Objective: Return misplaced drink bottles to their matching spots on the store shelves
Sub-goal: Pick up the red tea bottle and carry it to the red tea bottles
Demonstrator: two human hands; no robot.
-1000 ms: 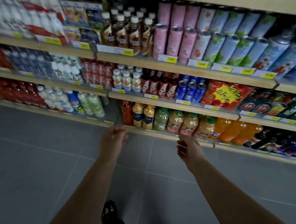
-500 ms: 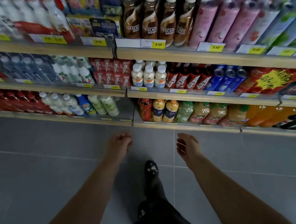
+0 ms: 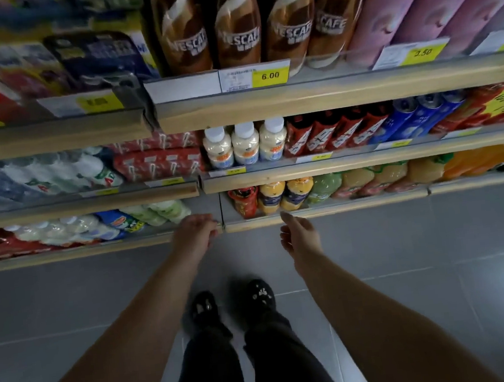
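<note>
Store shelves full of drinks fill the upper half of the head view. The bottom shelf [image 3: 323, 213] carries a red bottle [image 3: 243, 202], two yellow-capped bottles [image 3: 285, 195], a green bottle [image 3: 326, 187] and orange ones to the right. My left hand [image 3: 194, 231] hangs in front of that shelf's lip near the divider, fingers loosely curled, holding nothing. My right hand [image 3: 299, 235] is just below the yellow-capped bottles with relaxed fingers, also holding nothing. Neither hand touches a bottle.
Brown coffee bottles [image 3: 237, 22] and pink cans [image 3: 411, 6] stand on the top shelf. White bottles [image 3: 244, 143], red cans and blue cans fill the middle shelf. White and green bottles [image 3: 154, 215] sit at bottom left. My two black shoes [image 3: 234, 303] stand on the grey tiled floor.
The view has come much closer to the shelves and tilted down. Both hands stay low in front of the bottom shelf, holding nothing; my feet now stand side by side.
</note>
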